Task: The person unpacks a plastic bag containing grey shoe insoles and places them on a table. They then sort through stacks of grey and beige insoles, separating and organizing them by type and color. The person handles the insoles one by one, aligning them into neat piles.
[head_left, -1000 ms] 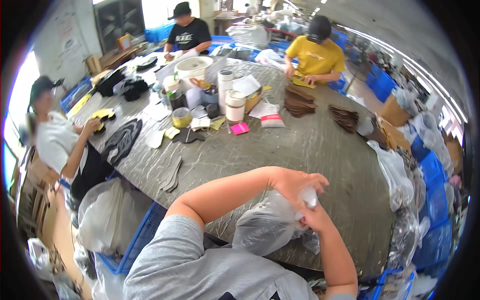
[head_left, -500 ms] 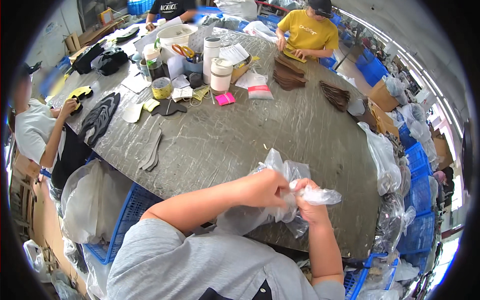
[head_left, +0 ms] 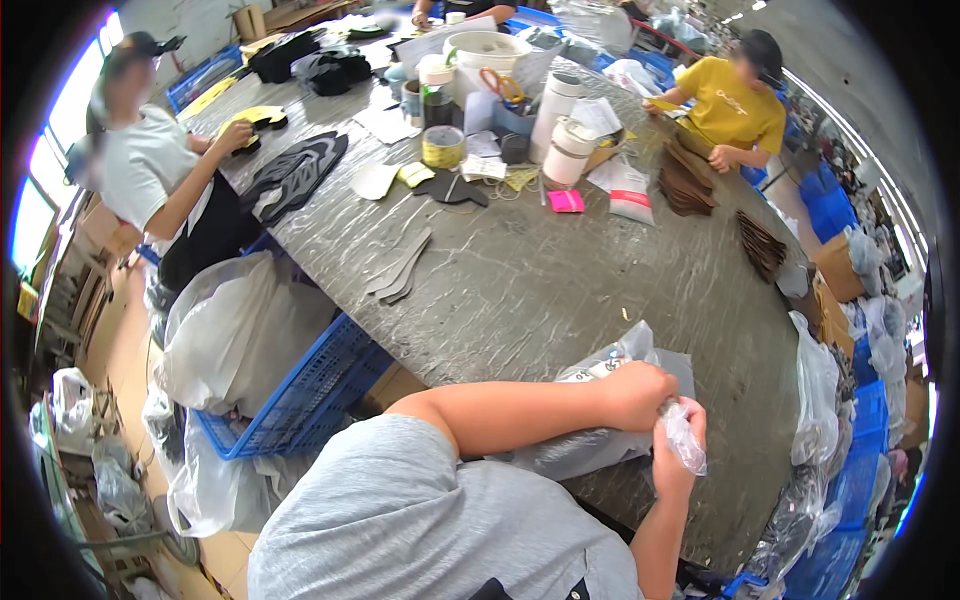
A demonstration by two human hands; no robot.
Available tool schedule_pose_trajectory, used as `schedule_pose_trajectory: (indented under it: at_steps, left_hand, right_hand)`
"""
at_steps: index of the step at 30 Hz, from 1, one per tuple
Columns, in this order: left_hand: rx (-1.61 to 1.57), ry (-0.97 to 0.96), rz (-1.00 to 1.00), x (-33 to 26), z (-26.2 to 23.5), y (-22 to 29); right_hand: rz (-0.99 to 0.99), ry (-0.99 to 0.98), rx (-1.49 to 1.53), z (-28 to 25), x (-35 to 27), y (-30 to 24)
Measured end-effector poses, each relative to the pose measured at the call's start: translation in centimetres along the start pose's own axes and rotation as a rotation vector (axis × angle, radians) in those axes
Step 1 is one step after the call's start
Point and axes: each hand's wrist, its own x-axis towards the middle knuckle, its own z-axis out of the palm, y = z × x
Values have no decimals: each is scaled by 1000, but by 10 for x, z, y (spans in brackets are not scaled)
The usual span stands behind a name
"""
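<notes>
On the near part of the table lies a clear plastic bag (head_left: pixel 585 452), its contents too covered to make out. The bag's neck is gathered into a bunched plastic end (head_left: pixel 686 441). My right hand (head_left: pixel 673 462) is closed around that bunched end, which sticks out past the fingers. Against it, my left hand (head_left: pixel 643 394) is closed with its fingertips at the gathered neck. My left forearm crosses over the bag and hides part of it.
Dark grey cut pieces (head_left: pixel 402 266) lie farther left on the table (head_left: pixel 520 290). Scissors (head_left: pixel 503 86), a white bucket (head_left: pixel 486 62), cups and a pink packet (head_left: pixel 566 201) stand beyond. Blue crates (head_left: pixel 300 385) flank the table. Co-workers handle pieces at the far and left edges.
The view has swung left, so the table and its contents appear farther right. My hands stay together at the bag's neck; the bunched end now hangs downward instead of pointing right.
</notes>
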Motion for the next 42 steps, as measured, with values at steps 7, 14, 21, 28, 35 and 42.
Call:
schedule_pose_trajectory:
  at_steps: [7, 14, 21, 28, 35, 42]
  left_hand:
    - [95, 183, -17, 4, 9, 0]
    - [-340, 370, -99, -7, 29, 5]
    - [-883, -96, -455, -25, -38, -15]
    - [-801, 518, -21, -4, 37, -15]
    - [-851, 507, -508, 15, 35, -50]
    - [-1099, 539, -41, 7, -30, -13]
  right_hand:
    - [94, 139, 536, 13, 4, 35]
    - [-128, 265, -201, 13, 29, 37]
    - [-521, 119, -297, 18, 20, 17]
    - [-262, -116, -346, 13, -14, -26]
    - [-284, -86, -356, 50, -29, -52]
    - [-610, 41, -468, 47, -35, -70]
